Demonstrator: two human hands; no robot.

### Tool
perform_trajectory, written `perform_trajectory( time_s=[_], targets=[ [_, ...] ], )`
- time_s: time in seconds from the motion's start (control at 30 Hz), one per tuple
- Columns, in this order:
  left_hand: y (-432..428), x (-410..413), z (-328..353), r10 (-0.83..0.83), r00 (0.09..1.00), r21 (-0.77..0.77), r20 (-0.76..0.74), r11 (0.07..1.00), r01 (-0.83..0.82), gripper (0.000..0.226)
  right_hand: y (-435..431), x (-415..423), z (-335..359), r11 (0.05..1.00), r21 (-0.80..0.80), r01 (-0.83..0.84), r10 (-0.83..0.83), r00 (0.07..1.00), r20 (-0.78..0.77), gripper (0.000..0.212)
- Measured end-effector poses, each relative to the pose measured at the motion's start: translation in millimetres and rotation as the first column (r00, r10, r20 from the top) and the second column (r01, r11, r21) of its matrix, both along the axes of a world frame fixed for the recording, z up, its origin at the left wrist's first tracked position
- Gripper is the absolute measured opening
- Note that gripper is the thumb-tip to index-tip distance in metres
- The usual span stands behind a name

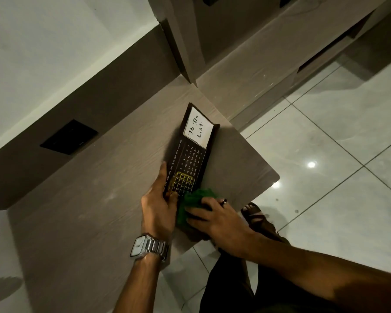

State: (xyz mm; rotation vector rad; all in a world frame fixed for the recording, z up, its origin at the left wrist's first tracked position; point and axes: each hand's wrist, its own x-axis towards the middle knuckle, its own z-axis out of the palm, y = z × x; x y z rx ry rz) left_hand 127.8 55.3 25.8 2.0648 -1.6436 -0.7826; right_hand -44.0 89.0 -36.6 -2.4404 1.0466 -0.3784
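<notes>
A long black desk organiser (191, 152) with a printed calendar, a gold frame marker and a white "To Do List" pad stands near the right corner of a wooden desk (95, 199). My left hand (157, 205), a metal watch on its wrist, grips the organiser's near end, thumb on its front face. My right hand (215, 219) presses a green cloth (191, 203) against the organiser's near lower end, fingers spread over the cloth. A ring shows on one finger.
A black socket plate (69, 137) sits in the brown wall panel behind the desk. Beyond the desk's rounded corner lies a glossy tiled floor (325, 154). My sandalled foot (253, 214) shows below the desk edge. Cabinets stand at the back.
</notes>
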Motion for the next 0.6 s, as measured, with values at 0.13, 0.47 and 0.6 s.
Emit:
perform_trajectory(
  time_s=[0.13,0.47,0.6],
  targets=[
    [0,-1,1,-0.008,1.000,-0.017,0.007,1.000,0.008,0.081,-42,-7,12,0.989,-0.054,0.136,-0.141,0.985,-0.100,0.049],
    [-3,-2,-1,0.004,0.999,0.018,0.050,1.000,-0.005,0.086,-48,7,32,1.000,0.007,0.004,-0.001,0.925,-0.380,0.039],
    [-2,-5,5,0.000,0.998,0.025,0.067,1.000,-0.001,0.088,-65,-16,45,0.648,0.762,0.009,-0.242,0.950,0.195,0.046]
  ],
)
